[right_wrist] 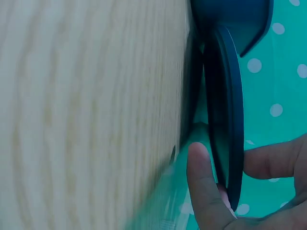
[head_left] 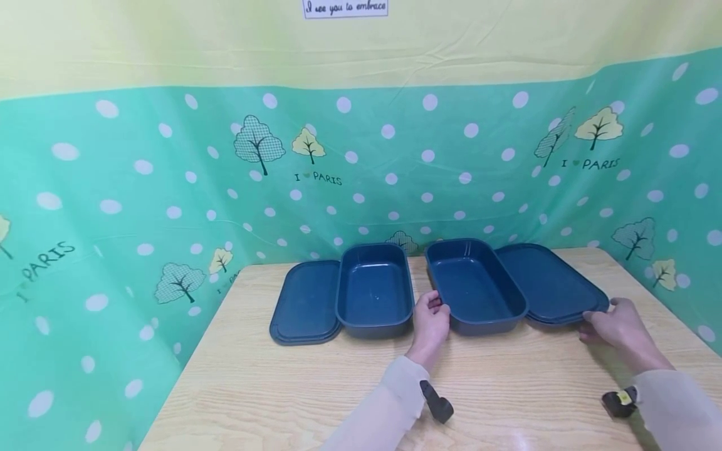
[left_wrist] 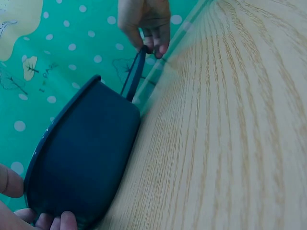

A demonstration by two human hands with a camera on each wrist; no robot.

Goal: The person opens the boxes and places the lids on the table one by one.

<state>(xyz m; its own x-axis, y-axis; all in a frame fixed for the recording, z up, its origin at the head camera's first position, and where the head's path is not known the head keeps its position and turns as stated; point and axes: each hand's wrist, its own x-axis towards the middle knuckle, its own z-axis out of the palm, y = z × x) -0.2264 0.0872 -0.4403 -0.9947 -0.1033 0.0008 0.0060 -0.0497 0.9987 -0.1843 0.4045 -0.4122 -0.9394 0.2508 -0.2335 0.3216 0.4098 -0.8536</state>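
Observation:
Toward the right of the head view, a dark blue rectangular food container (head_left: 474,285) stands with its hollow side up. My left hand (head_left: 430,322) grips its near left corner, thumb by the rim (left_wrist: 29,179) and fingertips (left_wrist: 68,221) against the wall. To its right is a flat dark blue lid (head_left: 549,285). My right hand (head_left: 617,326) pinches the lid's near right corner between thumb and fingers, and that end is raised off the table, as the right wrist view shows. The lid's far left side lies close by the container.
A second blue container (head_left: 375,291), nothing inside, stands left of my left hand, with another lid (head_left: 307,304) flat beside it. All are on a light wooden table (head_left: 271,401). A green dotted cloth (head_left: 389,156) hangs along the back and sides.

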